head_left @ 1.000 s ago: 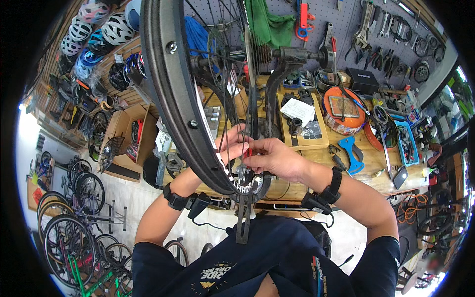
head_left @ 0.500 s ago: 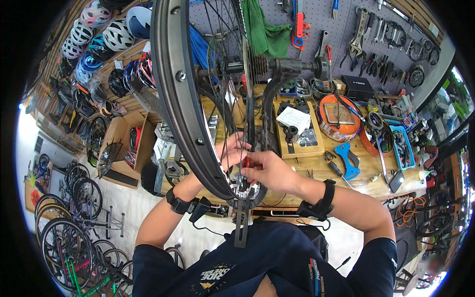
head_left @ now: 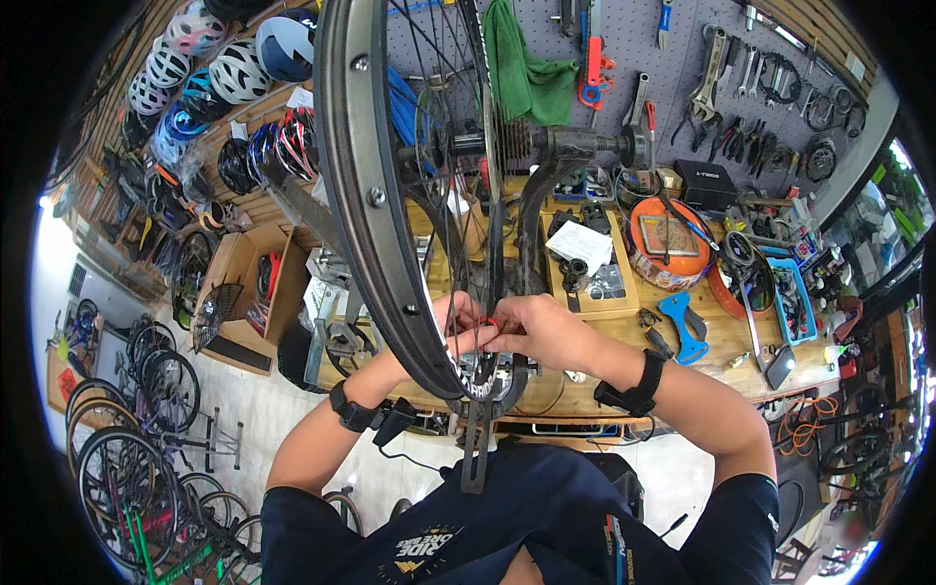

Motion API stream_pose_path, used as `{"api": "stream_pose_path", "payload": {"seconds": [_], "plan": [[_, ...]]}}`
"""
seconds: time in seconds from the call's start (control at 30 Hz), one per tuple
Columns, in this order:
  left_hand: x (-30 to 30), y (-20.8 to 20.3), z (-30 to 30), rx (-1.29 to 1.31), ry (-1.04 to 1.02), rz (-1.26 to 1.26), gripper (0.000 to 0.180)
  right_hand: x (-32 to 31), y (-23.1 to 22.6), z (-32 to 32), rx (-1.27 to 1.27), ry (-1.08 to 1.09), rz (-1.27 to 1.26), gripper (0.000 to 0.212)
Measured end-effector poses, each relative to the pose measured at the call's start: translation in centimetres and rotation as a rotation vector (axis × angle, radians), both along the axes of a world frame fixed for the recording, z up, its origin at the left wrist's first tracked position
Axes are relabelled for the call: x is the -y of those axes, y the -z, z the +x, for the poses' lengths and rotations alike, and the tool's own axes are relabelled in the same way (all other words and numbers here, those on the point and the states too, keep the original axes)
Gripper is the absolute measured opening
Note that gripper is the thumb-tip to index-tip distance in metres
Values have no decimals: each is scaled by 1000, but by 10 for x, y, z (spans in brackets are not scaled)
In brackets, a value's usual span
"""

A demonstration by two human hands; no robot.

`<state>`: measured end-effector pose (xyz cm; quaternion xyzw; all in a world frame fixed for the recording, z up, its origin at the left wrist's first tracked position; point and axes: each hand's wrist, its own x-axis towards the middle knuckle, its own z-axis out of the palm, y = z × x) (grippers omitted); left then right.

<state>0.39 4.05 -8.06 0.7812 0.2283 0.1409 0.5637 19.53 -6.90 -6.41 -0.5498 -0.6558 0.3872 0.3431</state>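
Bicycle wheel [head_left: 363, 156] stands upright above a wooden workbench [head_left: 629, 331], as I watch from my remote post, its long sweep running from the top of the view down toward the lower edge. Dark metal stand [head_left: 534, 205] flanks it on the bench, with a yellow tray [head_left: 632, 255] of parts to the right. Across the left arm [head_left: 312, 429] passes the wheel's black rim, hiding part of the reach from me, while the right arm [head_left: 673, 385] comes in unobstructed from the other side. Right hand [head_left: 546, 333] keeps thumb and forefinger pinched together, by my reading around a small red tool [head_left: 488, 322]; the wheel's rim lies to the left of that grip. Left hand [head_left: 460, 322] sits nearer the rim, fingertips meeting the right's at the red tool, though I cannot tell how firmly they close or on what. Smallest of all, the red tool shows only in part between the two hands, its own long axis too covered for me to judge
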Motion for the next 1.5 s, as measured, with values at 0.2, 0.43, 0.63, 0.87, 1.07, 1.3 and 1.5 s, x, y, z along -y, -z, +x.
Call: {"api": "stream_pose_path", "payload": {"seconds": [0.2,0.43,0.63,0.87,1.07,1.3,1.5], "plan": [[-3,3,9,-85,-45,63,31,-17,11,37,123,-101,45,26],[19,-29,14,-58,-84,128,21,-45,36,24,-63,151,84,54],[-8,-25,-10,173,393,-677,54,-56,33,20,-148,107,-72,28],[-11,-12,0,211,375,-758,29,-50,22,14,-105,153,-112,21],[6,-23,12,-85,1,107,30,-60,36,21,-129,169,-100,15],[17,-31,24,-70,-22,400,27,-69,49,29,-158,131,-56,15],[-1,-26,14,-11,283,-350,32,-63,34,31,-193,49,-131,15]]}}
